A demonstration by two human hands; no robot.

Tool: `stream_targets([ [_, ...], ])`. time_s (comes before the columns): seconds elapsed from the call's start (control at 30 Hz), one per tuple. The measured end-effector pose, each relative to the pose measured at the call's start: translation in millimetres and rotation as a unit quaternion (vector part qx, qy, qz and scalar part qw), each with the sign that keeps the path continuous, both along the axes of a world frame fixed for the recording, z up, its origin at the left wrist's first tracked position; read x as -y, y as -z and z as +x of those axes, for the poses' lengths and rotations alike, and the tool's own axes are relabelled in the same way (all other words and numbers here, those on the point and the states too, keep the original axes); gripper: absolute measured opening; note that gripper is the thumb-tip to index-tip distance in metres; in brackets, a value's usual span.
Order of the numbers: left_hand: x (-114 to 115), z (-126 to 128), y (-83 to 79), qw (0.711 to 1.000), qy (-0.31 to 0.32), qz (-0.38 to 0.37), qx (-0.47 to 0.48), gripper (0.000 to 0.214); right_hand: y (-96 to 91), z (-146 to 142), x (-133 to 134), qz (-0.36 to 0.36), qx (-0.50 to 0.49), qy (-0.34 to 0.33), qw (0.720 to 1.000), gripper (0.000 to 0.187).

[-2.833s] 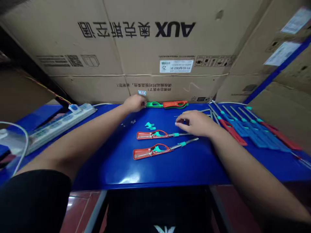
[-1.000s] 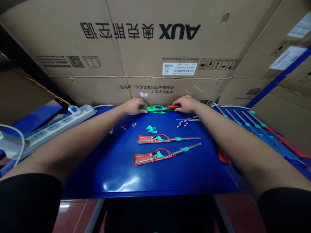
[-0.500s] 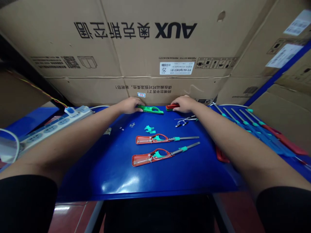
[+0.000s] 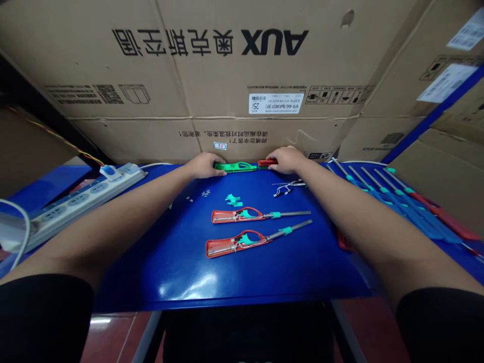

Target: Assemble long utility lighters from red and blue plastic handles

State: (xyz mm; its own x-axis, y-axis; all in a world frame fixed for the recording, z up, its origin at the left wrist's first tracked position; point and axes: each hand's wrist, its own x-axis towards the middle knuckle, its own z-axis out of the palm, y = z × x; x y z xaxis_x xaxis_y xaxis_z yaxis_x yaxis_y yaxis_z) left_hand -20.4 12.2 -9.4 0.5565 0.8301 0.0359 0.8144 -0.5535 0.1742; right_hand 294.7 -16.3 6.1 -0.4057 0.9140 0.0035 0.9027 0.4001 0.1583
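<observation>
At the back of the blue table, my left hand [image 4: 206, 165] is closed on the end of a green lighter shell [image 4: 238, 167]. My right hand [image 4: 286, 160] grips a small stack of red and green lighter shells [image 4: 266, 164], partly hidden by the fingers. Both lie close to the cardboard behind. Nearer to me are two opened orange lighters, an upper one [image 4: 238, 216] and a lower one [image 4: 236, 244], with metal tubes pointing right and turquoise triggers. Loose turquoise triggers [image 4: 233, 200] lie between them and my hands.
Tiny metal pins [image 4: 205, 193] lie left of the triggers. Wired parts [image 4: 284, 189] sit below my right hand. Several long-tubed lighters [image 4: 408, 201], blue and red, line the right side. A power strip [image 4: 83, 199] is at left; a large cardboard box [image 4: 212, 75] walls the back.
The green shell under my left hand has shifted slightly right and now lies straighter, its tip close to the stack. My right hand has barely moved.
</observation>
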Motion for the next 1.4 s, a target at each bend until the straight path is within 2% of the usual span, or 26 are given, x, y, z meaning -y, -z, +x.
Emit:
stream_targets([
  [0.3,1,0,1.4,0.999,-0.012,0.018,0.032,0.062,-2.4,-2,10,0.033,-0.011,0.014,0.999,0.043],
  [0.47,0,-5,3.3,0.998,-0.033,0.017,0.046,0.058,-1.7,5,8,0.043,-0.018,0.02,0.999,0.038],
  [0.67,1,-2,3.0,0.998,-0.023,0.027,0.057,0.06,0.1,5,7,0.062,-0.026,0.031,0.997,0.034],
  [0.8,7,-1,-0.8,0.995,-0.007,0.061,0.08,0.067,-0.3,3,12,0.063,-0.027,0.024,0.997,0.034],
  [0.9,20,0,-12.2,0.988,-0.003,0.121,0.091,0.06,-7.8,6,17,0.063,-0.031,0.019,0.997,0.037],
  [1.0,44,3,-32.4,0.981,0.012,0.167,0.099,0.044,-25.1,13,29,0.09,-0.058,0.026,0.994,0.041],
  [1.1,80,7,-52.6,0.983,0.066,0.137,0.1,0.033,-47.1,16,53,0.129,-0.133,0.031,0.982,0.039],
  [1.17,113,13,-61.0,0.98,0.099,0.133,0.106,0.031,-58.4,11,77,0.132,-0.188,0.012,0.973,0.035],
  [1.27,179,34,-67.1,0.97,0.157,0.1,0.157,0.03,-62.1,-7,115,0.058,-0.198,-0.063,0.976,0.026],
  [1.33,231,56,-70.4,0.942,0.264,0.11,0.176,0.031,-55.2,-20,134,-0.02,-0.164,-0.12,0.979,0.023],
  [1.4,277,77,-74.4,0.884,0.421,0.177,0.099,0.034,-43.5,-29,146,-0.076,-0.128,-0.152,0.977,0.023],
])
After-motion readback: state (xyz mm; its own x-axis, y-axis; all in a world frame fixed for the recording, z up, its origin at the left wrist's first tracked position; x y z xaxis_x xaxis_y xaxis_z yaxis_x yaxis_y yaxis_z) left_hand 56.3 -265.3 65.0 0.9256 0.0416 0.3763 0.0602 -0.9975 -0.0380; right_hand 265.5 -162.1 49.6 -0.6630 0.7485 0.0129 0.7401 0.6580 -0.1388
